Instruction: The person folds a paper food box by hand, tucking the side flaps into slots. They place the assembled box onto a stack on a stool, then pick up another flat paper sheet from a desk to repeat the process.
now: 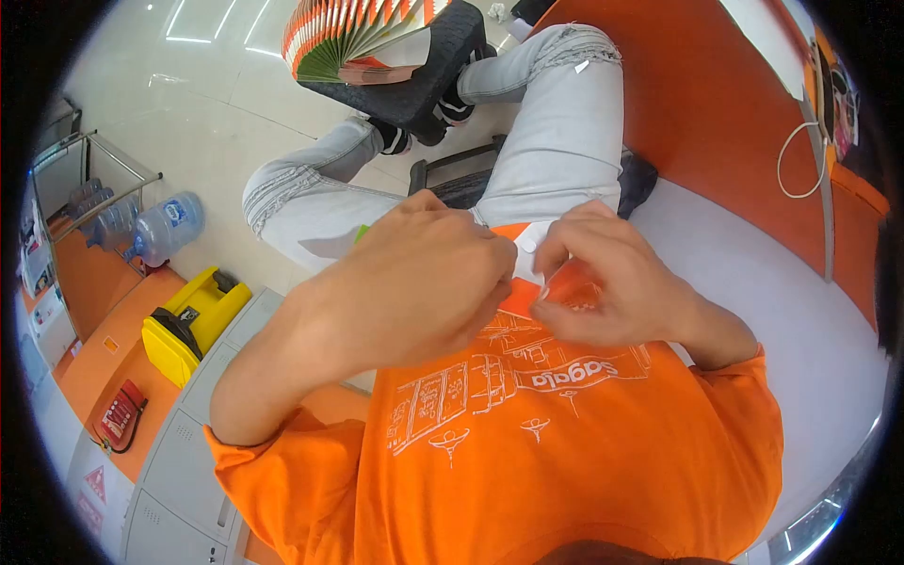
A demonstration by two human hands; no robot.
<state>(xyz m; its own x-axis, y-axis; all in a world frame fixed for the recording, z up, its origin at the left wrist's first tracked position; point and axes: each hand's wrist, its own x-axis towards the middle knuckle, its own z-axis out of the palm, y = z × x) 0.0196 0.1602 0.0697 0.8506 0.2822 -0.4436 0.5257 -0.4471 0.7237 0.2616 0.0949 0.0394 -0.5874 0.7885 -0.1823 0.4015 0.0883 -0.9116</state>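
My left hand (414, 278) is closed, its back toward me, over a piece of orange and white paper (520, 297) in front of my chest. My right hand (607, 282) curls at the other side, thumb and fingers pinched at the paper's edge. A small green corner (363, 232) shows behind my left hand and may belong to the same piece. Most of the paper is hidden by my fingers. Beyond my knees, a pleated paper fan (325, 58) in orange, white and green lies spread on a black stool (424, 80).
My legs in light jeans (556, 132) stretch around the stool. Large water bottles (169, 228) stand at left near a metal rack. A yellow case (196, 325) and a red pouch (122, 414) are by grey lockers (179, 471). An orange panel (697, 104) rises at right.
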